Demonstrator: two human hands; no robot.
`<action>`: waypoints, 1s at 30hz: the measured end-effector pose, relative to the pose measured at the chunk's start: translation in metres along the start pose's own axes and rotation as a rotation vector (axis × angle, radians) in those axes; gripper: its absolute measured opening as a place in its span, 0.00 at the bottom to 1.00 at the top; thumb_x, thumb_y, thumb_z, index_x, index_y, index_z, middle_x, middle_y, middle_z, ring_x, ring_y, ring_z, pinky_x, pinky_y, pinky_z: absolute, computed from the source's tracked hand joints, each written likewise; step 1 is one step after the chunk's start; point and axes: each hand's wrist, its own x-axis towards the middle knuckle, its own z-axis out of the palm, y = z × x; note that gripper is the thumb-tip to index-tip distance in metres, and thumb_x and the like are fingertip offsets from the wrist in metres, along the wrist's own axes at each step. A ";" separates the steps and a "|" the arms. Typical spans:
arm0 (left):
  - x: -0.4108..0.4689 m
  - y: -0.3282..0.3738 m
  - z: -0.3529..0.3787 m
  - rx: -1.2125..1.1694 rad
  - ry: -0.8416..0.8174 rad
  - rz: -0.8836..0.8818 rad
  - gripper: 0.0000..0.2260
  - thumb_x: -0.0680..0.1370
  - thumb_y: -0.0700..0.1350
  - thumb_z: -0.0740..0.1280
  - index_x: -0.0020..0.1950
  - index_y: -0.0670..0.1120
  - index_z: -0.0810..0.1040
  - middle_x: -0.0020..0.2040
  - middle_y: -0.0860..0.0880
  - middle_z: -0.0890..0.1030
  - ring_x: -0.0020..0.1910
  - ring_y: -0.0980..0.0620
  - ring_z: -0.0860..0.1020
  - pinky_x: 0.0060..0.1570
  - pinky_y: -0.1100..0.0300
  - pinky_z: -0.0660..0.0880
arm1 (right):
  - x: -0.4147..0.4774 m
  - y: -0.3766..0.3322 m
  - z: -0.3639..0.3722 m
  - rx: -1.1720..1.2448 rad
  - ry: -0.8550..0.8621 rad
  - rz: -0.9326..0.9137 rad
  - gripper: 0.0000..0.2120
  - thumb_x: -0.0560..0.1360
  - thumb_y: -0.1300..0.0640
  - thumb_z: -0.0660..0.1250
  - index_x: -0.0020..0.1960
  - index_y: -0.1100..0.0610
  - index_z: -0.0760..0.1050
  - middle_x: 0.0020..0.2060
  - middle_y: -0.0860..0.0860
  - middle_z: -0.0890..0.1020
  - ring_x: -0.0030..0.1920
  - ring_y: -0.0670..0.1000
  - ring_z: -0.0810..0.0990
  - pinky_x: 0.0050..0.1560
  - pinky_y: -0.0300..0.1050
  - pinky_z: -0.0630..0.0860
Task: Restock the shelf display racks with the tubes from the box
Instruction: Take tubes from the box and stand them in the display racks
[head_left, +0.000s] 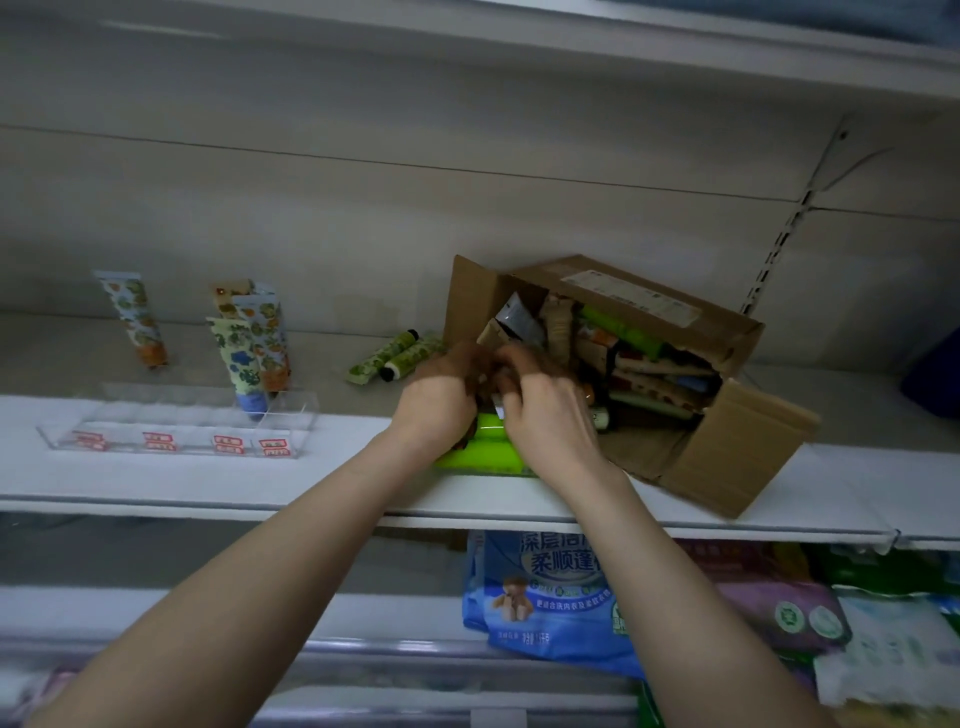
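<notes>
I am reaching both bare forearms up and forward to the white shelf (208, 483), where the cardboard box (743, 447) is lying on its side with its open mouth facing me. My left hand (441, 400) and right hand (550, 410) are meeting knuckle to knuckle at that mouth, backs of the hands toward the camera. The fingers of both are curling round a bundle of tubes (485, 387) at the lip of the box, though blur is hiding which ones. Bright green tubes (485, 452) are lying just beneath my palms on the shelf edge, and more tubes (649, 364) are packed inside the box behind my fingers. Two loose patterned tubes (395, 356) are lying flat just left of the box. Farther left, the clear display rack (176, 421) is holding several upright tubes (249, 358). Blue refill bags (550, 597) are sitting on the shelf below.
</notes>
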 end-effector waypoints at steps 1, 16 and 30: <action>-0.003 -0.002 -0.006 0.016 0.020 -0.006 0.14 0.77 0.37 0.61 0.61 0.46 0.75 0.51 0.41 0.80 0.49 0.39 0.77 0.41 0.55 0.69 | 0.003 -0.001 0.005 -0.013 0.028 0.023 0.20 0.78 0.56 0.62 0.70 0.53 0.67 0.60 0.60 0.77 0.60 0.63 0.76 0.56 0.51 0.72; -0.019 -0.027 -0.030 0.087 0.130 -0.086 0.19 0.74 0.33 0.62 0.64 0.43 0.67 0.53 0.40 0.81 0.50 0.35 0.79 0.42 0.52 0.70 | 0.018 -0.025 0.017 0.024 -0.170 -0.097 0.13 0.79 0.55 0.61 0.62 0.49 0.77 0.59 0.53 0.79 0.57 0.57 0.77 0.55 0.46 0.73; -0.013 -0.034 -0.037 0.166 -0.043 -0.100 0.17 0.77 0.41 0.65 0.66 0.45 0.71 0.58 0.40 0.79 0.57 0.39 0.77 0.51 0.52 0.72 | 0.017 -0.032 0.013 -0.070 -0.195 -0.013 0.16 0.77 0.53 0.60 0.64 0.50 0.74 0.61 0.54 0.78 0.60 0.59 0.75 0.58 0.49 0.71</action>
